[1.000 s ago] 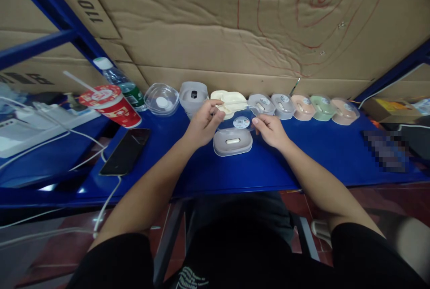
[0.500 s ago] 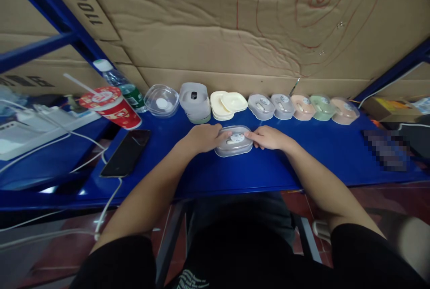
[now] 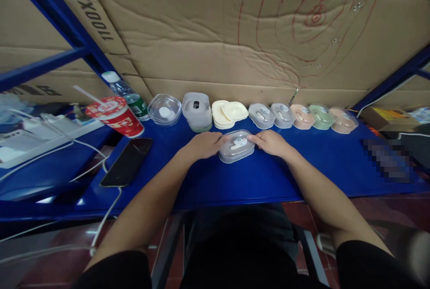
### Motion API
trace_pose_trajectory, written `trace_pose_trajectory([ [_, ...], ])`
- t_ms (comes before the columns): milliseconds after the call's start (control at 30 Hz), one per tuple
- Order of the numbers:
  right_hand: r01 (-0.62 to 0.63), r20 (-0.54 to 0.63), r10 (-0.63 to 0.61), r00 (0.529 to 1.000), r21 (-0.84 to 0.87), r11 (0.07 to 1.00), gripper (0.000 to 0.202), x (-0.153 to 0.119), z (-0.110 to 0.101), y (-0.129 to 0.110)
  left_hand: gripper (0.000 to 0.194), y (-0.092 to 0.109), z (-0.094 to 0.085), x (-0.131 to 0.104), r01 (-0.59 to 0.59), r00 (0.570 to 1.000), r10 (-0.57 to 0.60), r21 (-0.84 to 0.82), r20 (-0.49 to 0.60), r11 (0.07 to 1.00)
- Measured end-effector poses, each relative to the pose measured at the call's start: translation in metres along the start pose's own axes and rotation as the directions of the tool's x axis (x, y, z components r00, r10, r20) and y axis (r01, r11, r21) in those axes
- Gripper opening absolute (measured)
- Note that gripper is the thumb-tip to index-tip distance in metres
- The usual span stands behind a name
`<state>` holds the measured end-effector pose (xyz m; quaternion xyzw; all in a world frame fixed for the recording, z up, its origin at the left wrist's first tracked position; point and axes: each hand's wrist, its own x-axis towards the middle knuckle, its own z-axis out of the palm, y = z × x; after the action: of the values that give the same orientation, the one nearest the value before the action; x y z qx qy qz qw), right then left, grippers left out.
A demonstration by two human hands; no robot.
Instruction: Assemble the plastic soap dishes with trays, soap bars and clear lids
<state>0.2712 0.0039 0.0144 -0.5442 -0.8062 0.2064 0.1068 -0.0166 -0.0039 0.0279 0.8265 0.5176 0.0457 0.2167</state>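
A grey box with a clear lid and a round white sticker rests on the blue table, slightly turned. My left hand grips its left end, the thumb on the lid. My right hand holds the upper right corner, thumb on top and fingers curled at the side. Behind the box are cream lids, one lying askew over the others. To their left stands a stack of grey trays. A row of similar lidded boxes begins at the right with a grey one.
Clear lids, a green-labelled bottle and a red cup with a straw stand at the back left. A black phone lies in front of the cup. Cardboard rises behind the table.
The grey box has turned slightly, its right end now farther back than its left. Both hands remain on it. The whole view has shifted a little downward in the frame.
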Motion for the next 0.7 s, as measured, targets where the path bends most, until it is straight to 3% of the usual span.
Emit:
trace_pose_trajectory([
  [67,-0.056,-0.183,0.041,0.982,-0.082,0.995,0.059,-0.002,-0.002,0.001,0.063,-0.002,0.001,0.001,-0.042,0.997,0.049,-0.126,0.055,0.991],
  [133,-0.095,-0.370,0.038,0.928,-0.137,0.986,0.042,-0.007,-0.005,-0.003,0.064,-0.002,0.003,0.003,-0.071,0.992,0.093,-0.221,0.091,0.973],
  [200,-0.014,-0.478,-0.063,0.876,-0.156,0.988,0.035,-0.014,-0.006,-0.014,0.063,-0.001,0.005,0.005,-0.087,0.989,0.114,-0.256,0.090,0.963],
  [267,0.206,-0.448,-0.269,0.853,-0.184,0.961,0.039,-0.019,-0.004,-0.027,0.060,0.001,0.008,0.008,-0.104,0.990,0.125,-0.248,0.071,0.963],
  [333,0.432,-0.315,-0.475,0.822,-0.199,0.880,0.045,-0.022,0.002,-0.039,0.059,0.001,0.010,0.010,-0.114,0.989,0.133,-0.243,0.063,0.963],
  [433,0.587,-0.139,-0.619,0.773,-0.215,0.781,0.050,-0.020,0.011,-0.045,0.059,-0.001,0.010,0.012,-0.103,0.990,0.125,-0.264,0.067,0.959],
  [533,0.572,-0.083,-0.612,0.786,-0.278,0.772,0.051,-0.019,0.013,-0.040,0.055,-0.003,0.009,0.012,-0.090,0.993,0.107,-0.246,0.056,0.965],
  [700,0.369,-0.109,-0.453,0.885,-0.432,0.823,0.044,-0.028,-0.005,-0.033,0.062,-0.003,0.009,0.011,-0.069,0.996,0.075,-0.142,0.042,0.987],
])
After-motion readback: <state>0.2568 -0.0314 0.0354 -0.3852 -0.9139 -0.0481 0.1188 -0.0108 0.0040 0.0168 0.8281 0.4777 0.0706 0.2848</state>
